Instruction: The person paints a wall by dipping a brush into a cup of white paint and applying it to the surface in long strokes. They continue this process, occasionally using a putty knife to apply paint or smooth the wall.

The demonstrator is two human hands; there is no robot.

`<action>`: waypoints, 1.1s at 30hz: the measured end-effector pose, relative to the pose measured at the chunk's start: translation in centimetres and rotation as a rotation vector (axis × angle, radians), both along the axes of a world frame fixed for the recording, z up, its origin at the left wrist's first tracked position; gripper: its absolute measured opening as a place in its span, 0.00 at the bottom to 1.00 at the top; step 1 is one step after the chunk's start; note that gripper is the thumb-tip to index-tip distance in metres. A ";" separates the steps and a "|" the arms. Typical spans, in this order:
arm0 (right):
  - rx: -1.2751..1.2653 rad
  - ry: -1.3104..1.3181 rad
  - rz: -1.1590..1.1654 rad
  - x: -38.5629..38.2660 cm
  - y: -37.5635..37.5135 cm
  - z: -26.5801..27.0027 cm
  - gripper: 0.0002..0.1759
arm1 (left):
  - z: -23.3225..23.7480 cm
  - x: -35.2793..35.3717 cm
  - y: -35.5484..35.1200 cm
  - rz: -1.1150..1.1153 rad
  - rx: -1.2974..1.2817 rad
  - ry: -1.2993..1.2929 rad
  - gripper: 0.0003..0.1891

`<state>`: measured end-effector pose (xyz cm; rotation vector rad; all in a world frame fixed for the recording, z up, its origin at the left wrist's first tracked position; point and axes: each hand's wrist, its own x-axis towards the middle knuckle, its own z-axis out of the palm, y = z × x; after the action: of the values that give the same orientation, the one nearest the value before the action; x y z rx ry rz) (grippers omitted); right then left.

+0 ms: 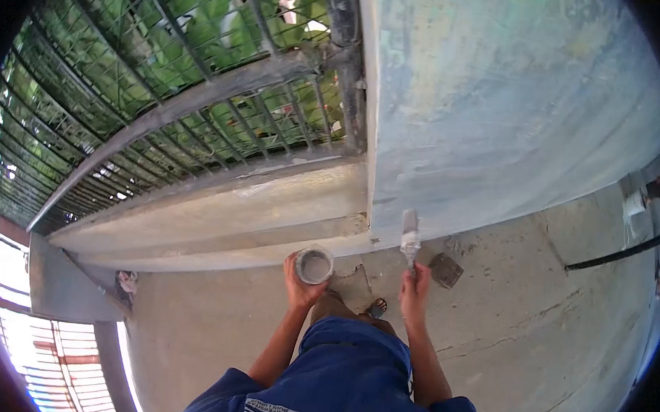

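Where the bluish-grey wall [494,110] comes down beside the grille [170,109], I see someone in a blue shirt [349,385] with both hands out in front. The left hand [301,287] has its fingers curved round the side of a small round container [315,266], which holds greyish stuff and is turned mouth-up. The right hand [416,288] is closed around the handle of a flat, pale-smeared tool [410,233], its broad end pointing at the foot of the wall; from here I can't tell whether it touches. Just beside the tool, on the concrete floor [504,330], lies a dark squarish block [445,270]. Green leaves [205,17] crowd behind the bars.
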<state>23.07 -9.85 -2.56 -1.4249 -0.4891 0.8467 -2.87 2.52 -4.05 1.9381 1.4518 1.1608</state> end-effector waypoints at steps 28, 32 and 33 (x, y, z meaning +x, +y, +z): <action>-0.428 -1.554 0.979 3.8 3.5 22.3 0.05 | 3.9 12.2 -1.7 -0.662 0.065 0.003 0.49; -0.334 -1.626 0.886 2.9 4.9 17.6 0.04 | 3.8 12.5 -1.6 -0.678 0.081 -0.041 0.50; -0.330 -1.641 0.863 2.8 5.2 17.2 0.03 | 3.6 12.4 -1.4 -0.675 0.076 -0.042 0.50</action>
<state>25.83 -4.60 14.64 -2.0173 -2.3939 0.1524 9.55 1.11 -0.41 2.1809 0.6337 0.9287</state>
